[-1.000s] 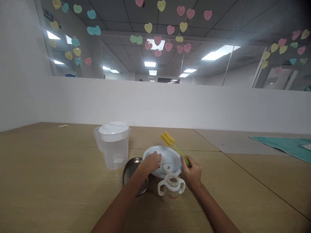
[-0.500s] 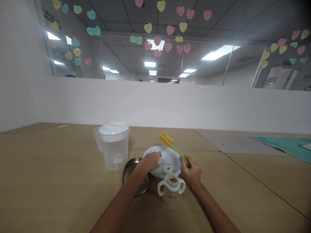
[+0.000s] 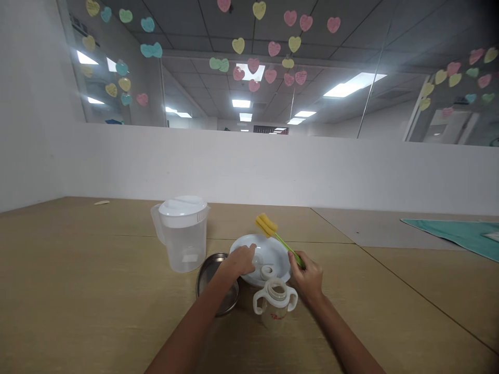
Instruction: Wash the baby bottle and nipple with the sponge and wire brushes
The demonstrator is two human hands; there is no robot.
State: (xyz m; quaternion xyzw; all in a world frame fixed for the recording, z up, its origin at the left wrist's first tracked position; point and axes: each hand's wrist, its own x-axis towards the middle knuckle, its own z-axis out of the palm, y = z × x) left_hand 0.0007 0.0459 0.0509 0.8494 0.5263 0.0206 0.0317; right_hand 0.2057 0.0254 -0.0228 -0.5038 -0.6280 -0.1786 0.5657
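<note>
In my right hand (image 3: pixel 309 275) is a bottle brush with a yellow sponge head (image 3: pixel 266 225) and a green handle, its head tilted up to the left above the far rim of a white bowl (image 3: pixel 278 250). My left hand (image 3: pixel 241 261) reaches over the bowl's left side, fingers curled down; a clear piece (image 3: pixel 257 261) shows by its fingertips, and I cannot make out what they hold. A white ring (image 3: pixel 267 272) lies in the bowl near its front. In front of the bowl stands a clear baby bottle (image 3: pixel 276 301), uncapped and upright, with two white handles.
To the left stands a translucent lidded pitcher (image 3: pixel 183 239). A round metal dish (image 3: pixel 210 267) sits partly under my left forearm. At the far right lies a teal cloth (image 3: pixel 448 229); a small pale object (image 3: pixel 102 202) is at the back left, before the wall.
My left hand has shifted very slightly, its fingertips a touch to the left. The brush head has moved slightly left and down. The bottle and bowl stay in place.
</note>
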